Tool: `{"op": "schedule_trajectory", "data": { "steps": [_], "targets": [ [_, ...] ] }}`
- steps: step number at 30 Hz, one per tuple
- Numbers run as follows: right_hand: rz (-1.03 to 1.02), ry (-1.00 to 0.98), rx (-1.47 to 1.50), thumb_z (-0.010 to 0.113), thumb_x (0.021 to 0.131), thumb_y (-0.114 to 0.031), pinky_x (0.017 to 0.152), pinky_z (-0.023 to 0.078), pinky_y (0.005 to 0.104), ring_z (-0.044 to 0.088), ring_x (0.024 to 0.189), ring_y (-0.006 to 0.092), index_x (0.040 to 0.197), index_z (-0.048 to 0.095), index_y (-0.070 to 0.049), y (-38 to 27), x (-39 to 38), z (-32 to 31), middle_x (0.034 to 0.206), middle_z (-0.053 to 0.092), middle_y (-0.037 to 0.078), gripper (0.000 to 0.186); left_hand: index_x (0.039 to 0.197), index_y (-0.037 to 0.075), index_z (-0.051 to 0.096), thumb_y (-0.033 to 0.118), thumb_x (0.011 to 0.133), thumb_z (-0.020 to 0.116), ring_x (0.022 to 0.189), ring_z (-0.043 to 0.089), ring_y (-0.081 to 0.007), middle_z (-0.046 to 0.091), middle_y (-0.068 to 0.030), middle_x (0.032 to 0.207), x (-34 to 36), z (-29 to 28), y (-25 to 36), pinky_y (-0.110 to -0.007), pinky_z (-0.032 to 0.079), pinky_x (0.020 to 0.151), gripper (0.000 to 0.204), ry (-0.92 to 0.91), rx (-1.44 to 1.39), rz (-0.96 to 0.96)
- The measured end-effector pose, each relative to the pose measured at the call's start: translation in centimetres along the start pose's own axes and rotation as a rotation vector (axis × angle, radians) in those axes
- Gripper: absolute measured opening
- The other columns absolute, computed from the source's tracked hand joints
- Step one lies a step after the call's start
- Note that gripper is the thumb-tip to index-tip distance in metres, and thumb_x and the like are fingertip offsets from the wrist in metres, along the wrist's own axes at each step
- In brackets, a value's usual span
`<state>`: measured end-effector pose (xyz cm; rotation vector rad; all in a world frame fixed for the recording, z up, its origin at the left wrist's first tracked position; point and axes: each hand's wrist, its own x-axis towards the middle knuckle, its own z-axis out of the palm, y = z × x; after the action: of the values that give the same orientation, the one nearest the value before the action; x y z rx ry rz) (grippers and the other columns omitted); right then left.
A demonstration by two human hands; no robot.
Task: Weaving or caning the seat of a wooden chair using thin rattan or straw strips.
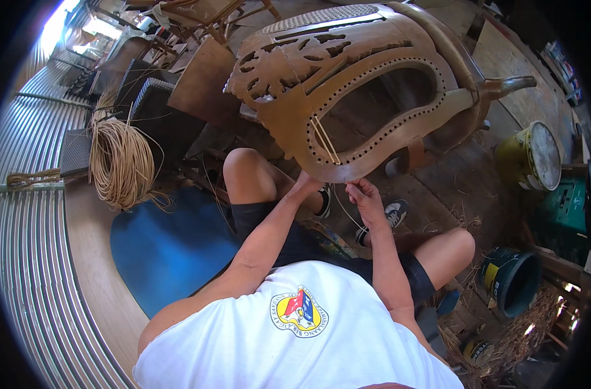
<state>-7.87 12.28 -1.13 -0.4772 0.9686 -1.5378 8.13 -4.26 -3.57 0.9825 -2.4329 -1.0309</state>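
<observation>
In front of me a carved brown wooden chair [373,84] lies tipped over, with a curved oval opening [373,110] in its frame. Small holes line the rim of that opening, and a few pale cane strands [324,139] cross its near left end. My left hand [308,183] reaches to the lower edge of the frame, its fingers hidden behind the wood. Just right of it, below the same edge, my right hand [367,200] is closed in a pinch on a thin pale cane strand [348,212], which hangs in a loop between my hands.
A coil of cane [122,162] hangs at left beside dark woven furniture. A blue rounded seat [172,243] stands by my left side. To the right are a yellow bucket [529,155], a green crate [561,207] and a dark open bucket [512,282]. Fibre scraps litter the floor.
</observation>
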Motion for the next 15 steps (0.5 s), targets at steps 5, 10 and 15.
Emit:
{"op": "schedule_trajectory", "data": {
  "steps": [5,10,15],
  "targets": [
    [-0.068,0.130,-0.091,0.066,0.100,-0.012,0.066,0.041,0.0205,0.050,0.073,0.0042,0.106,0.069,-0.004,0.9,0.8,0.6,0.088,0.063,-0.004,0.011,0.115,0.004,0.068,0.016,0.098,0.064,0.087,0.071,-0.0177,0.073,-0.0068,0.097,-1.6,1.5,5.2,-0.033,0.056,0.075,0.021,-0.161,-0.573,-0.389],
    [-0.133,0.214,-0.053,0.067,0.099,-0.012,0.067,0.047,0.0243,0.059,0.077,0.0049,0.102,0.069,-0.005,1.0,1.6,0.7,0.091,0.069,0.000,0.007,0.115,0.003,0.066,0.018,0.101,0.060,0.082,0.071,-0.0160,0.072,-0.0066,0.095,-2.9,2.1,7.0,-0.028,0.055,0.071,0.021,-0.135,-0.669,-0.385],
    [-0.136,0.177,-0.230,0.068,0.098,-0.012,0.074,0.050,0.0283,0.062,0.081,0.0107,0.106,0.070,0.001,1.2,1.9,1.2,0.091,0.071,0.002,0.015,0.113,0.002,0.064,0.011,0.101,0.058,0.073,0.068,-0.0128,0.071,-0.0044,0.088,-7.1,5.3,7.7,-0.028,0.053,0.062,0.016,-0.284,-0.851,-0.418]
  ]
}}
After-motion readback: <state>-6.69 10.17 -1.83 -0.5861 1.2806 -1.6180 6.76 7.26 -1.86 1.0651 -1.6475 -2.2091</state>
